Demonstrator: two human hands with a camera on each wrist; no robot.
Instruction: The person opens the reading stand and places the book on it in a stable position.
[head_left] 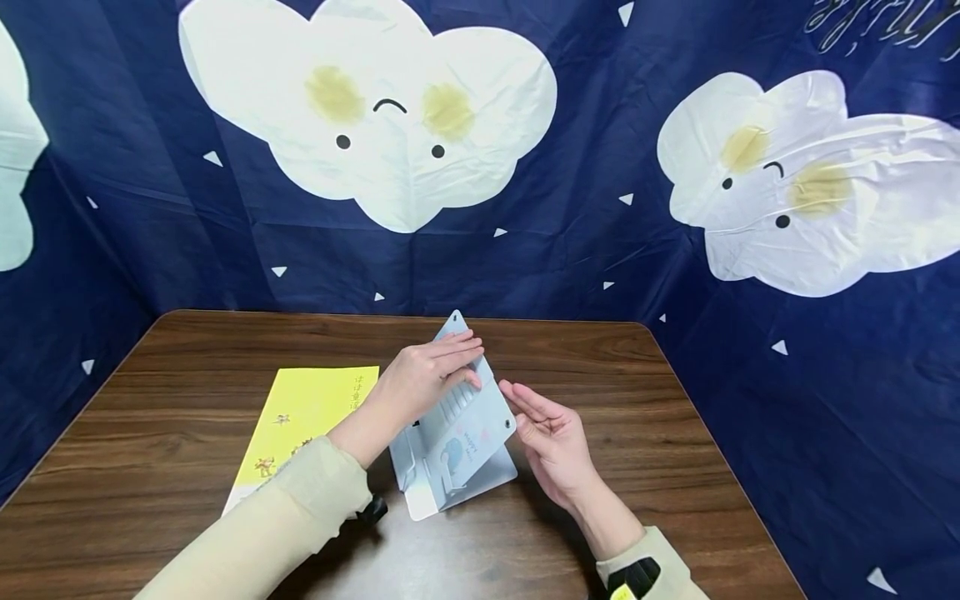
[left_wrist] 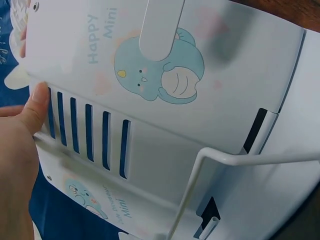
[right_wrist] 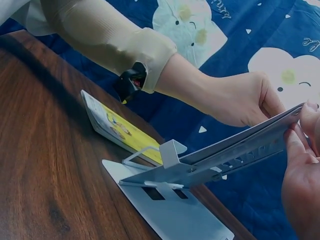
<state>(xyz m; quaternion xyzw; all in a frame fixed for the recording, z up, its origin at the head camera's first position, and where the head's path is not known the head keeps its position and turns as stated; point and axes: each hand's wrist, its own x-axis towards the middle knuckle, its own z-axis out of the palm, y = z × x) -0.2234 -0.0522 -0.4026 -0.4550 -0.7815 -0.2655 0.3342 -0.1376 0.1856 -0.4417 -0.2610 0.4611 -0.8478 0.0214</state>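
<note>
A pale blue-white metal book stand (head_left: 467, 429) with cartoon dinosaur prints stands on the table, its slotted panel (left_wrist: 165, 165) tilted up from a flat base plate (right_wrist: 180, 215). My left hand (head_left: 431, 375) grips the top edge at the middle, thumb (left_wrist: 37, 107) on the front beside the slots and fingers reaching over the edge. My right hand (head_left: 551, 442) is at the panel's right corner with fingers extended; in the right wrist view its fingertips (right_wrist: 295, 142) lie under the edge and the thumb sits by the corner. White wire arms (left_wrist: 240, 159) stick out near the ledge.
Left of the stand lies a yellow book (head_left: 311, 408), partly covered by my left forearm. Beneath everything is a dark wood-grain table (head_left: 600, 358), backed by a blue cloth (head_left: 585, 250) with cloud prints. Each wrist wears a black strap (head_left: 636, 577).
</note>
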